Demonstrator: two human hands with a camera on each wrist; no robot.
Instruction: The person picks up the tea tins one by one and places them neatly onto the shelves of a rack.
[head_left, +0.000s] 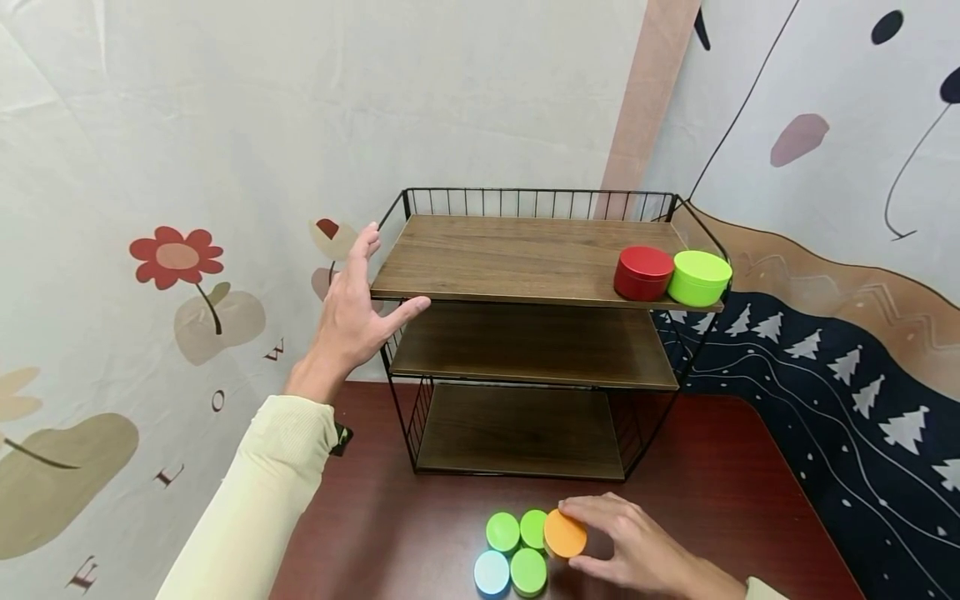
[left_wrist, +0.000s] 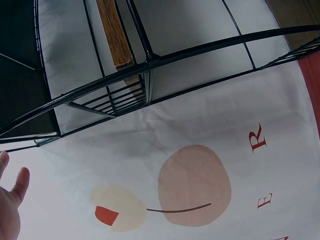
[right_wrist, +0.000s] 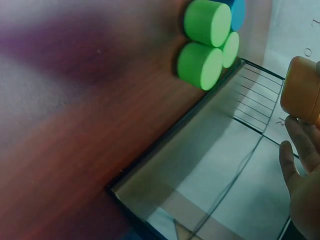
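Observation:
In the head view my right hand (head_left: pixel 637 546) pinches a round orange tin (head_left: pixel 565 533) between thumb and fingers, above the table. Just left of it stand several green tins (head_left: pixel 503 532) and one blue tin (head_left: pixel 492 573). The right wrist view shows the orange tin (right_wrist: pixel 300 90) lifted apart from the green ones (right_wrist: pixel 200 65). My left hand (head_left: pixel 352 312) is at the left end of the rack's top shelf, thumb and fingers spread, holding nothing; whether it touches the frame I cannot tell. A red tin (head_left: pixel 643 273) and a green tin (head_left: pixel 700 278) sit side by side at the top shelf's right front corner.
The three-tier rack (head_left: pixel 525 258) has wooden boards and a black wire frame (left_wrist: pixel 150 62). It stands on a dark red table (head_left: pixel 750 483), against a printed cloth backdrop (head_left: pixel 225 108). A dark cloth with white trees (head_left: pixel 810 350) hangs at the right.

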